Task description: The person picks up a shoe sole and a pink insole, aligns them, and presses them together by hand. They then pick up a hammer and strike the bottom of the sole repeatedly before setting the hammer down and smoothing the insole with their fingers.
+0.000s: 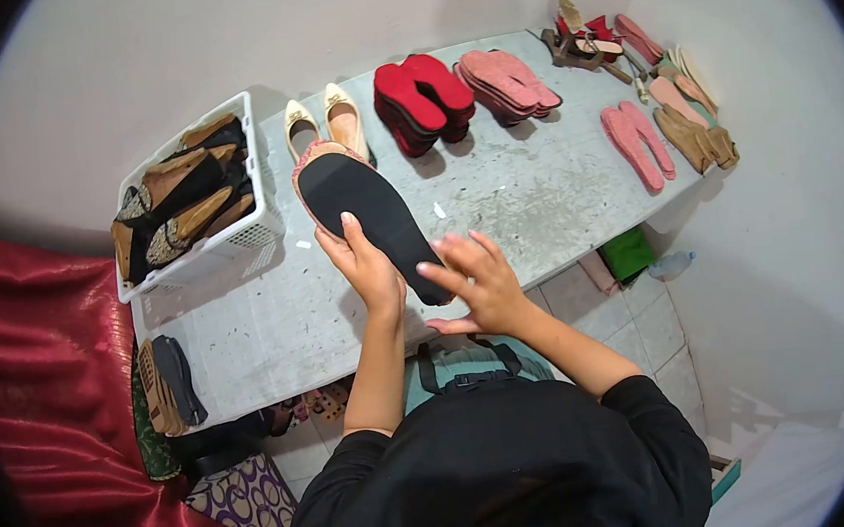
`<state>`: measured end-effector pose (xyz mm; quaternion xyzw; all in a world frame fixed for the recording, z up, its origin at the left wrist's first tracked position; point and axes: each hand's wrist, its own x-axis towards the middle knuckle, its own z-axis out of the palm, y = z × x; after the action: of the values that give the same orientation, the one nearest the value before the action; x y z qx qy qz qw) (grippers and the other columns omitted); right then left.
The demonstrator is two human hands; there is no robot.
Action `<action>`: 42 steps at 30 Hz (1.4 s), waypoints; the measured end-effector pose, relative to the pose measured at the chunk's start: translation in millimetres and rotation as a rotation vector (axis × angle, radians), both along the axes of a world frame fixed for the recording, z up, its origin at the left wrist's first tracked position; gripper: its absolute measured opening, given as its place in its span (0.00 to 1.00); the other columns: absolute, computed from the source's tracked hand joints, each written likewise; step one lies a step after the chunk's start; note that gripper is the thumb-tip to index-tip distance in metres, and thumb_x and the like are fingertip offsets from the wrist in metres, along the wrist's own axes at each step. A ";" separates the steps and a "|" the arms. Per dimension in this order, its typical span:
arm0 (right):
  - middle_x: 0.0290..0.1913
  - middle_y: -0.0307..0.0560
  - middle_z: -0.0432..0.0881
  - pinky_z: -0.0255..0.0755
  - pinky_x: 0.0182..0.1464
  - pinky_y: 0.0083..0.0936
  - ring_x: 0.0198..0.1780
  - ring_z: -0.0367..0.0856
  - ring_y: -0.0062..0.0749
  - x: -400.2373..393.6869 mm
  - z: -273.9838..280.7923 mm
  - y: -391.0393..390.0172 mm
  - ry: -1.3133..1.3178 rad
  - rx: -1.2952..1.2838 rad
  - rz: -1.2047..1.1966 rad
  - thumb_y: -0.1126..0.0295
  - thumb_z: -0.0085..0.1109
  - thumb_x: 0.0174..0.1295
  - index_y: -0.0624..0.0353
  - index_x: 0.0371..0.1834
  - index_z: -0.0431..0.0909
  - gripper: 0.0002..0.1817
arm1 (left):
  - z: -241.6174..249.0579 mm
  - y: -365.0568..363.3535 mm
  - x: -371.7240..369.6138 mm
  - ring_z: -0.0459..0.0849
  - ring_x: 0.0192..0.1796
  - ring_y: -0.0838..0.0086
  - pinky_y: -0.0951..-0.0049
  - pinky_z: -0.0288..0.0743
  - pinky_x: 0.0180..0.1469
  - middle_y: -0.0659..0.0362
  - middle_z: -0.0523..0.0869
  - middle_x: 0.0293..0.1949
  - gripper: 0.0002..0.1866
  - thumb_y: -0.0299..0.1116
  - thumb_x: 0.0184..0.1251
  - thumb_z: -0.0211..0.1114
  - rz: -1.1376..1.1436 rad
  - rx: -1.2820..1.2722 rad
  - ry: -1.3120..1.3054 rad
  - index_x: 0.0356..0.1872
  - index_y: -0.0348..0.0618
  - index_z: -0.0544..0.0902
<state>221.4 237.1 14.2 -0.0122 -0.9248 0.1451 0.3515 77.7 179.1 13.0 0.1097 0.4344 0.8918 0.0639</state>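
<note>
A shoe (362, 208) with a black sole and a pinkish patterned edge is held sole up over the table. My left hand (366, 268) grips it at the side, thumb lying on the black sole. Near the narrower end of the sole is my right hand (479, 284), its fingers spread and slightly blurred; whether a fingertip touches the sole is unclear. Behind the held shoe stand two cream shoes (343, 120), side by side.
On the table (536, 188) are a white basket of shoes (258, 167), red insole stacks (423, 98), pink stacks (507, 83), a pink pair (637, 144), tools (616, 71), tan gloves (687, 140) and dark soles (179, 380). Red cloth (52, 396) hangs left.
</note>
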 end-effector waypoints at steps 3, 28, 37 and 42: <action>0.59 0.37 0.72 0.51 0.68 0.36 0.62 0.68 0.28 21.6 -17.7 16.6 -0.044 0.255 -0.124 0.64 0.57 0.55 0.44 0.58 0.73 0.24 | -2.3 28.3 24.7 0.70 0.54 0.77 0.76 0.63 0.58 0.57 0.71 0.54 0.14 0.29 0.72 0.47 -0.012 -0.036 0.010 0.56 0.37 0.64; 0.44 0.41 0.82 0.66 0.58 0.34 0.44 0.81 0.29 192.7 -3.7 180.5 -0.043 -0.327 0.006 0.75 0.63 0.48 0.54 0.49 0.79 0.21 | -75.6 194.9 153.3 0.69 0.38 0.68 0.68 0.70 0.39 0.55 0.74 0.40 0.21 0.46 0.65 0.58 -0.870 0.693 -0.727 0.50 0.41 0.70; 0.40 0.48 0.82 0.74 0.42 0.16 0.39 0.79 0.20 144.2 -32.7 208.9 0.202 -1.673 -0.117 0.78 0.56 0.60 0.71 0.51 0.72 0.15 | -50.8 231.4 99.0 0.80 0.49 0.71 0.70 0.76 0.50 0.54 0.81 0.46 0.17 0.27 0.62 0.63 -0.539 0.148 -0.349 0.51 0.37 0.73; 0.42 0.49 0.81 0.73 0.44 0.16 0.40 0.79 0.21 125.4 -43.1 219.6 0.117 -1.679 -0.174 0.76 0.57 0.61 0.72 0.51 0.72 0.16 | -36.6 253.2 87.6 0.81 0.46 0.72 0.73 0.75 0.51 0.53 0.82 0.45 0.17 0.22 0.59 0.64 -0.470 0.042 -0.286 0.49 0.34 0.73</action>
<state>346.8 456.7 -28.9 -0.3331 -0.4860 0.7568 0.2830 165.3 432.3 -23.6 0.0819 0.3650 0.8677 0.3272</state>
